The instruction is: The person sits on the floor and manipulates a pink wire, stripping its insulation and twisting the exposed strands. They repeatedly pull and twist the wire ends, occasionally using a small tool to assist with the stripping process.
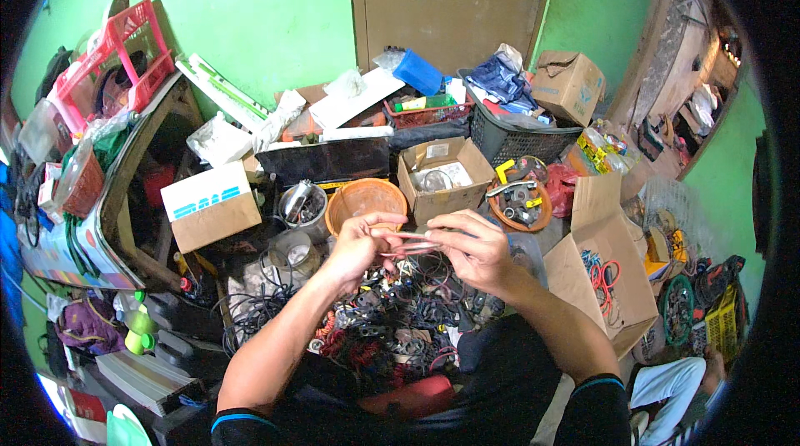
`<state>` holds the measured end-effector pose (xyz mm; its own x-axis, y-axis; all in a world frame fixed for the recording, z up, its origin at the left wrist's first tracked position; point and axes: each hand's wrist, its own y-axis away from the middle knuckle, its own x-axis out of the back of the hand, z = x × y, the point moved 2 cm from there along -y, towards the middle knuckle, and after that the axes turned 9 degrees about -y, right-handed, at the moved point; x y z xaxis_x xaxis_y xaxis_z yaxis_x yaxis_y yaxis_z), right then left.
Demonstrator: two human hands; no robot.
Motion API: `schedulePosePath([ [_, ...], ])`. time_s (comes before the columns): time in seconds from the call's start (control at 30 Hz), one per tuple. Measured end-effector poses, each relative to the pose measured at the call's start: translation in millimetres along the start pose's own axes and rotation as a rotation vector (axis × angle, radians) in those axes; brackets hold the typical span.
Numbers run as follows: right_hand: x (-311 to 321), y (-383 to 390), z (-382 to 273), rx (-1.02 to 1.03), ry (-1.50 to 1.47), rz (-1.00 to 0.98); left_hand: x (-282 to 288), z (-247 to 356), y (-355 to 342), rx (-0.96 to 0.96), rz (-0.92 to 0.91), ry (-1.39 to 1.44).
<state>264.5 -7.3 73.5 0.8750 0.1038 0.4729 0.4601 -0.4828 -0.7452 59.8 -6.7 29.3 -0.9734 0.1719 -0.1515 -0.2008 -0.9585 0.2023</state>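
Pinching grip, closed in both left hand [357, 249] and right hand [478, 251], has the thin pinkish cable [413, 248] between them, its long axis roughly nine-to-three o'clock, neither hand clearly nearer, the cable heap [417, 306] toward six o'clock.

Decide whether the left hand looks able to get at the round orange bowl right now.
Probably yes: the orange bowl stands just beyond the left hand with its top uncovered, though that hand would likely have to release the thin reddish cord first.

Reddish cord [417, 247] between 2 hands [357, 248] [477, 253]
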Motion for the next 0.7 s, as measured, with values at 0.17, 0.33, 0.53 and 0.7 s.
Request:
schedulePosePath([
  [0.17, 2, 1, -3, -0.162, -0.818, -0.121, 34, 6, -6, -0.085, 0.041, -0.188],
  [0.33, 5, 1, -24, -0.998, -0.869, -0.502, 35, 0, -5, -0.145, -0.031, -0.329],
  [0.53, 49, -7, 4, -0.379, -1.335, 0.59, 29, 10, 3, -0.077, -0.196, -0.31],
  [0.7, 93, 4, 32, -0.231, 0.655, 0.265, 18, 15, 5, -0.06, -0.188, -0.258],
])
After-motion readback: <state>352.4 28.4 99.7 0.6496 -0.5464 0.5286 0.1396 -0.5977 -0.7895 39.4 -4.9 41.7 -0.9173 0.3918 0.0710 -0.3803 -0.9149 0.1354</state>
